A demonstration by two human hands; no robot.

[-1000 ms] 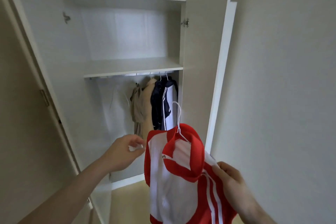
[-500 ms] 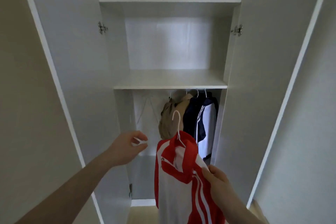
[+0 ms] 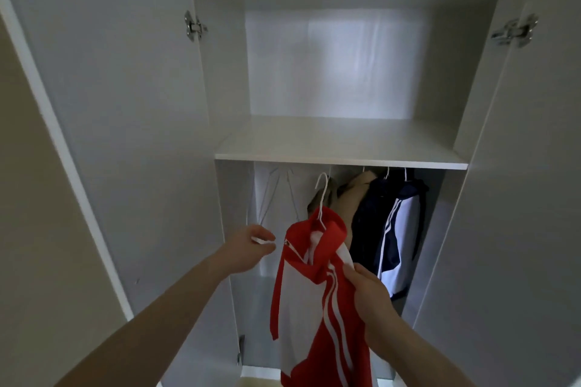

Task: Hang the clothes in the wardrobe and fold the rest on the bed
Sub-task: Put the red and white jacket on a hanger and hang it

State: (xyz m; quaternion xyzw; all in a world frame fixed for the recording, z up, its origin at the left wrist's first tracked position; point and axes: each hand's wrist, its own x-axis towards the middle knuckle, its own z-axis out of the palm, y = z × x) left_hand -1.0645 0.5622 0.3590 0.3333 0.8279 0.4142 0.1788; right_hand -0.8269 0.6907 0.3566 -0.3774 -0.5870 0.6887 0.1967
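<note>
**Red jacket on a hanger, held up in front of the open wardrobe**

So, both doors of the white wardrobe [image 3: 339, 148] are swung wide, one filling the left side of the frame and one the right, with a metal hinge [image 3: 194, 26] showing at the upper left and another at the upper right. A shelf cuts across the middle of the frame, and under it, right of center, a few garments already hang: a beige jacket [image 3: 353, 195], then a dark navy one [image 3: 367, 220], then a navy and white one with stripes [image 3: 401, 239] furthest right. Their hanger hooks poke up just under the shelf edge. Some bare wire hangers [image 3: 276, 195] dangle to the left of them.

The red and white jacket [image 3: 314, 292] sits low in the center of the frame, in front of the hanging space, on a white hanger [image 3: 322, 195] whose hook sticks up out of the collar, just below the shelf and not on anything that I can see.

The right hand [image 3: 371, 292], lower right of center, has its fingers and thumb curled around the jacket's shoulder fabric by the white stripes. The left hand [image 3: 251, 248], just left of the jacket, has its fingers bent and pinches a small white piece between thumb and fingers. Looks like the hanger's end, but I honestly can't tell.
</note>
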